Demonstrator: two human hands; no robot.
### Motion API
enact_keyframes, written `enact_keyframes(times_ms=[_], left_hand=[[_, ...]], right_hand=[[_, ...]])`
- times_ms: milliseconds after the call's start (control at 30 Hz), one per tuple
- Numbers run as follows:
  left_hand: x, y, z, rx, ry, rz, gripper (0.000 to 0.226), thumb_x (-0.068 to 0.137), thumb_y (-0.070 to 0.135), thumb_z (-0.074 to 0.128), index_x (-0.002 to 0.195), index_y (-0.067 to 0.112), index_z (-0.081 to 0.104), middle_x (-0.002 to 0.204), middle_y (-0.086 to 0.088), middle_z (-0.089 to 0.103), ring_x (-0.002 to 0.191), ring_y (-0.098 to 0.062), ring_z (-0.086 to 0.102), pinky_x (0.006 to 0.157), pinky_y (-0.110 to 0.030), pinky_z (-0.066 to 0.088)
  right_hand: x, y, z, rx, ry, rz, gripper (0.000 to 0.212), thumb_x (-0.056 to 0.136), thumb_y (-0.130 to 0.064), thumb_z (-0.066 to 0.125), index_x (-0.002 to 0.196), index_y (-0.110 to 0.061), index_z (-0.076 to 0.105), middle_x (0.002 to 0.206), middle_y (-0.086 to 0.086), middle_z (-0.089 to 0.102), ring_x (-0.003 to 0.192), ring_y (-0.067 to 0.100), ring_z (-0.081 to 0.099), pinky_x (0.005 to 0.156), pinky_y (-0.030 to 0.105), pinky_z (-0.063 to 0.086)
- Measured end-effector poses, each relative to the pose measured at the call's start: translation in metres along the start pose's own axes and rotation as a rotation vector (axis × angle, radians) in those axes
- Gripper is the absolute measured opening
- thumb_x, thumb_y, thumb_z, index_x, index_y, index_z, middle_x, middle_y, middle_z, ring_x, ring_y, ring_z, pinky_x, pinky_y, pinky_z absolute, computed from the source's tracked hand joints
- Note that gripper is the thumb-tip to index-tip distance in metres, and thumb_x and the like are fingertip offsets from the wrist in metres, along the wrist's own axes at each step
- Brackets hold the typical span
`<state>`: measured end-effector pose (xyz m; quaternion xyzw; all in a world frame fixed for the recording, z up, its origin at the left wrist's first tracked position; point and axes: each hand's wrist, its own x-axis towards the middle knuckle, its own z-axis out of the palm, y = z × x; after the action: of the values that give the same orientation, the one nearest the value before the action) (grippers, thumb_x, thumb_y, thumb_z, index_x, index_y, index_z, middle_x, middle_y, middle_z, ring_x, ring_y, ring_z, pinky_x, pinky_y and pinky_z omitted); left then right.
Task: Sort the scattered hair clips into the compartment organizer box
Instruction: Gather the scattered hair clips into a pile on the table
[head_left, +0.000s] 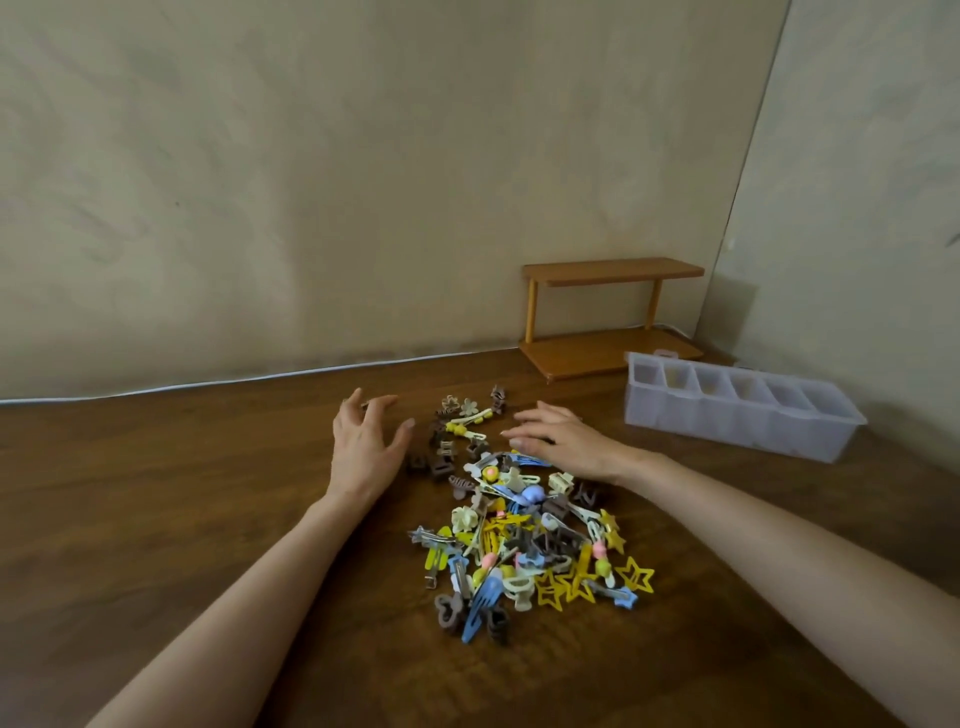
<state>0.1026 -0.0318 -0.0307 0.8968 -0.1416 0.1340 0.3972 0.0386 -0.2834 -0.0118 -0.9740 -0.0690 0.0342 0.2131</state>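
Observation:
A pile of hair clips (524, 535) in yellow, brown, blue, cream and pink lies on the dark wooden table (182, 493). Yellow star clips (636, 574) sit at its right edge and brown claw clips (441, 462) near its far end. My left hand (363, 447) hovers left of the far clips with fingers spread, holding nothing. My right hand (561, 439) lies palm down over the pile's far right part, fingers straight. The translucent compartment organizer box (737, 421) stands at the right with several compartments; their contents are unclear.
A small two-tier wooden shelf (608, 317) stands against the wall behind the organizer. Walls (363, 182) close the table at the back and right. A white cord (260, 376) runs along the table's back edge.

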Motion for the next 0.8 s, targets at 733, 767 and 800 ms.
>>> enact_keyframes(times_ms=[733, 767, 800], left_hand=[[0.027, 0.033, 0.023, 0.048, -0.667, 0.200, 0.035, 0.095, 0.042, 0.041, 0.128, 0.033, 0.047, 0.142, 0.000, 0.033, 0.133, -0.019, 0.030, 0.114, -0.051, 0.020], [0.022, 0.034, 0.022, 0.033, -0.688, 0.229, 0.033, 0.095, 0.039, 0.042, 0.126, 0.032, 0.049, 0.142, 0.002, 0.033, 0.133, -0.017, 0.030, 0.114, -0.049, 0.022], [0.016, 0.035, 0.021, 0.017, -0.709, 0.258, 0.031, 0.096, 0.037, 0.042, 0.125, 0.031, 0.050, 0.142, 0.003, 0.033, 0.132, -0.015, 0.031, 0.114, -0.047, 0.023]], right_hand=[[-0.052, 0.007, -0.004, 0.062, 0.168, -0.034, 0.073, 0.078, -0.072, 0.032, 0.139, -0.033, 0.041, 0.154, -0.007, 0.025, 0.143, 0.013, 0.018, 0.113, 0.037, 0.017], [-0.047, 0.007, -0.004, 0.072, 0.173, -0.017, 0.068, 0.082, -0.065, 0.035, 0.140, -0.031, 0.040, 0.154, -0.006, 0.025, 0.143, 0.014, 0.019, 0.113, 0.038, 0.018], [-0.040, 0.007, -0.003, 0.079, 0.177, -0.003, 0.063, 0.085, -0.061, 0.037, 0.141, -0.030, 0.040, 0.155, -0.005, 0.025, 0.143, 0.015, 0.020, 0.113, 0.040, 0.018]])
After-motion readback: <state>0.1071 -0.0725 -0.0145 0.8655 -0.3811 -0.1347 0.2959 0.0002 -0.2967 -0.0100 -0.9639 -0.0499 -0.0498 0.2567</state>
